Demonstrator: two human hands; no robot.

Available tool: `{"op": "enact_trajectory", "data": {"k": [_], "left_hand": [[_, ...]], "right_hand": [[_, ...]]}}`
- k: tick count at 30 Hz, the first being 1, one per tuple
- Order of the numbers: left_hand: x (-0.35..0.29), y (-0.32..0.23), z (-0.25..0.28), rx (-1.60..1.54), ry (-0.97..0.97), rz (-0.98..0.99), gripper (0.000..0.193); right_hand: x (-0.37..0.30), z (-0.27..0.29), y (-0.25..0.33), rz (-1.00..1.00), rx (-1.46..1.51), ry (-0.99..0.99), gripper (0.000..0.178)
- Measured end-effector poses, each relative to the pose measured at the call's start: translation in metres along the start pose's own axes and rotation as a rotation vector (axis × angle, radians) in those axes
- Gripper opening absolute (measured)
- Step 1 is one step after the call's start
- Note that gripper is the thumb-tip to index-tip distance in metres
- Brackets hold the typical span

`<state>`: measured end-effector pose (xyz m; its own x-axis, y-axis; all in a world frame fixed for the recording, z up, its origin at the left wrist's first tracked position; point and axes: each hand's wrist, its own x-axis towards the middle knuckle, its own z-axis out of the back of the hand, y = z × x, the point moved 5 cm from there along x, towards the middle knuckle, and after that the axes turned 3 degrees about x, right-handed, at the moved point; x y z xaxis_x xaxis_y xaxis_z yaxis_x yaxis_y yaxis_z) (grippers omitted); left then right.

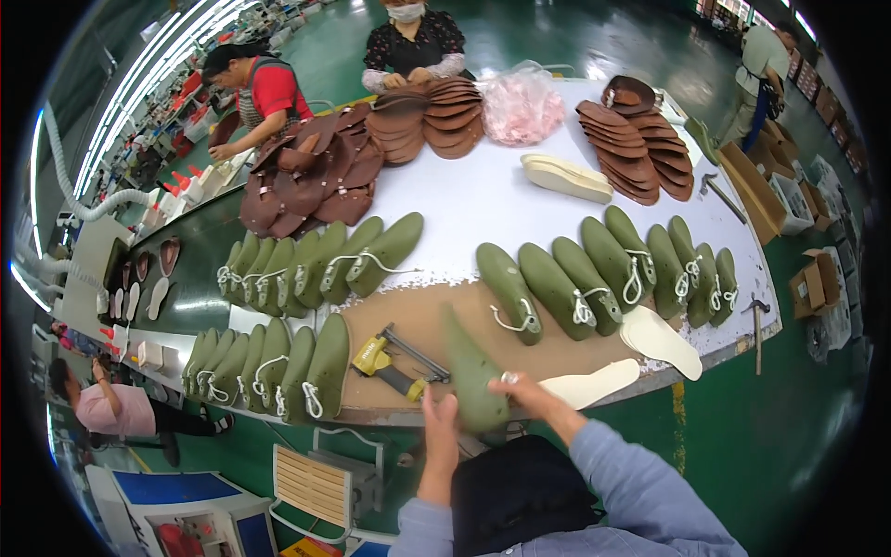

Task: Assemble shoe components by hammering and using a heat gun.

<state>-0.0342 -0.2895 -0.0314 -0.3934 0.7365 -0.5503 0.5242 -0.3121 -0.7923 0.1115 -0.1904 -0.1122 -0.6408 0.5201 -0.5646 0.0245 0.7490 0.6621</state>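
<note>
The right hand (527, 394) clasps a tapered green shoe last (471, 367) (blurred); left hand's (441, 425) grip I cannot tell

Lasts (473, 379) are coloured green, cords (583, 314) white, insoles (664, 343) cream, leather (316, 176) brown; the tool (372, 356) is coloured yellow and black, the worktop (455, 209) white and tan.

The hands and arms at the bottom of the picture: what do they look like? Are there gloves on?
No gloves: the left hand and right hand are both bare. The arms wear long, light blue sleeves. They end short of the wrists, so some forearm shows.
</note>
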Motion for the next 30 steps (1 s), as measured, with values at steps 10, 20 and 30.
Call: {"op": "enact_trajectory", "data": {"k": [10, 20, 30], "left_hand": [[-0.064, 0.016, 0.005, -0.499, 0.114, 0.101, 0.079], [-0.090, 0.026, 0.003, -0.714, 0.285, 0.071, 0.082], [-0.084, 0.035, -0.014, -0.822, 0.596, 0.085, 0.090]], "right_hand": [[-0.135, 0.062, 0.058, 0.455, -1.538, -0.413, 0.063], [-0.139, 0.145, 0.046, 0.504, -1.653, -0.467, 0.063], [-0.135, 0.140, 0.076, 0.349, -1.479, -0.522, 0.066]]}}
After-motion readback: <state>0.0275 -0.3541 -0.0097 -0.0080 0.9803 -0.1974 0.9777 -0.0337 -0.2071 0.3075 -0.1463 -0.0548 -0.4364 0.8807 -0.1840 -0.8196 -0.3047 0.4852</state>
